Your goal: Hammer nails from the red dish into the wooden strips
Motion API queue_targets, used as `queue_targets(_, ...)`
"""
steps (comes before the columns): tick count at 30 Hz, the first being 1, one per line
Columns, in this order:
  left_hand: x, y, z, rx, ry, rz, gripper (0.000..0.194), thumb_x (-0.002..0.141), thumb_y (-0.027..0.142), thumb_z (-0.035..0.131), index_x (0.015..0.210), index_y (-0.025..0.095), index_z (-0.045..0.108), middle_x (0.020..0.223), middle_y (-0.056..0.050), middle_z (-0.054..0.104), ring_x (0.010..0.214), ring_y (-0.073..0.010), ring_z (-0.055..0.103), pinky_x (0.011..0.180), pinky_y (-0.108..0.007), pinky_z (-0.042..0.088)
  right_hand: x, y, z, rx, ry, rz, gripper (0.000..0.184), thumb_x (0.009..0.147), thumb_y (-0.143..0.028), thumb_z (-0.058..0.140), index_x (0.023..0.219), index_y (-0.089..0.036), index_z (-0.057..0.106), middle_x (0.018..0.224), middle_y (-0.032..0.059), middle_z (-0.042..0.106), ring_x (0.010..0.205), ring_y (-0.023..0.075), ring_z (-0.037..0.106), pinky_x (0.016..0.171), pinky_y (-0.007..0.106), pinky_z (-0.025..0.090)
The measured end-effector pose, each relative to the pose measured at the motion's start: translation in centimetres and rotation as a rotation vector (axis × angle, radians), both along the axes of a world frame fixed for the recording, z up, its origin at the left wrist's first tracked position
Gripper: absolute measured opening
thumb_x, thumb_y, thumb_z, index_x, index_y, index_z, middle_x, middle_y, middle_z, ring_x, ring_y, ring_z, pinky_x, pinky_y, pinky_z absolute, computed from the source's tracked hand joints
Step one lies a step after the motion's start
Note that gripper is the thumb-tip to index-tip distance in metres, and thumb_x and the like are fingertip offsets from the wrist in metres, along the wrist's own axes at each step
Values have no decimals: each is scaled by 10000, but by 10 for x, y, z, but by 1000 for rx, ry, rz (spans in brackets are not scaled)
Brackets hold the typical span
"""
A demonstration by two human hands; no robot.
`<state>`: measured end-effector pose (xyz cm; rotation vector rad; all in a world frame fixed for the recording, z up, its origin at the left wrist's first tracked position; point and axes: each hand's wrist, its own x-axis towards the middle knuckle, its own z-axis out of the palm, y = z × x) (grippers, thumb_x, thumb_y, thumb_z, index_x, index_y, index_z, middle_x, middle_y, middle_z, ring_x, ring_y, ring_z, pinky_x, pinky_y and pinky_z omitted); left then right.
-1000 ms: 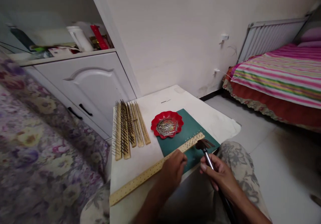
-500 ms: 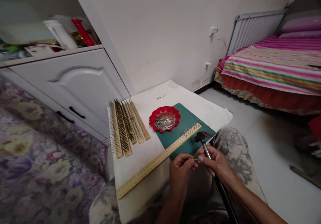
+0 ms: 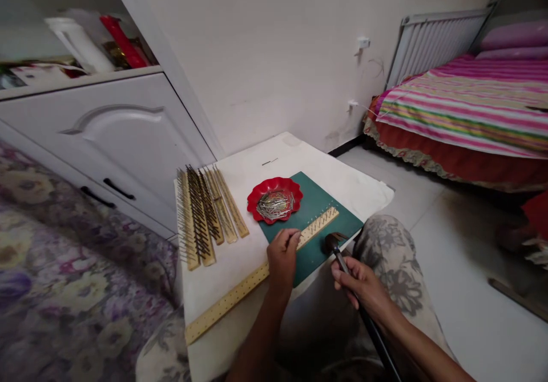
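A long wooden strip (image 3: 240, 290) with a row of holes lies slantwise across a green mat (image 3: 319, 222); several nails stand in its far end. My left hand (image 3: 282, 256) rests on the strip near its middle, fingers pinched on a thin nail at the strip. My right hand (image 3: 363, 288) is closed round the black handle of a small hammer (image 3: 334, 244), whose head hovers just right of the strip over the mat's edge. A red scalloped dish (image 3: 274, 199) full of loose nails sits on the mat behind.
Several finished nail-studded wooden strips (image 3: 205, 216) lie side by side at the white table's (image 3: 299, 159) left. A white cabinet (image 3: 115, 136) stands at the left, a flowered sofa (image 3: 51, 279) beside me, a striped bed (image 3: 466, 108) and radiator (image 3: 432, 45) at the right. My knee (image 3: 389, 239) is under the table's corner.
My left hand had drawn back to meet the right hand with a nail, then went forward onto the strip. The hammer stayed in my right hand. The camera shifted.
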<state>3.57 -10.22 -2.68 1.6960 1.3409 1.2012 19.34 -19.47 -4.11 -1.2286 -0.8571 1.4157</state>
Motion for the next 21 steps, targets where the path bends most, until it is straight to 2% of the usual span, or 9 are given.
queue_targets(5, 9, 15, -5, 95, 183, 7, 198, 845, 295, 487, 799, 189, 647, 778, -10, 613, 740, -131, 567, 690, -232, 420, 3, 0, -3, -39, 5, 22, 304, 712, -437, 648, 774, -163, 534, 517, -76, 569, 242, -5, 327, 278, 123, 175)
queue_targets(15, 14, 16, -5, 94, 306, 5, 219, 860, 310, 469, 808, 196, 648, 793, -10, 621, 737, -130, 569, 678, -223, 413, 8, 0, -4, -57, 13, 76, 349, 725, -485, 627, 829, -165, 537, 494, -83, 537, 250, 9, 317, 282, 138, 174)
queue_targets(21, 16, 16, -6, 93, 376, 15, 201, 857, 289, 471, 832, 200, 650, 828, -15, 629, 760, -134, 572, 694, -228, 406, 12, -8, -7, -18, -58, 138, 349, 797, -513, 539, 857, -169, 545, 499, -74, 526, 304, 42, 374, 332, 160, 246)
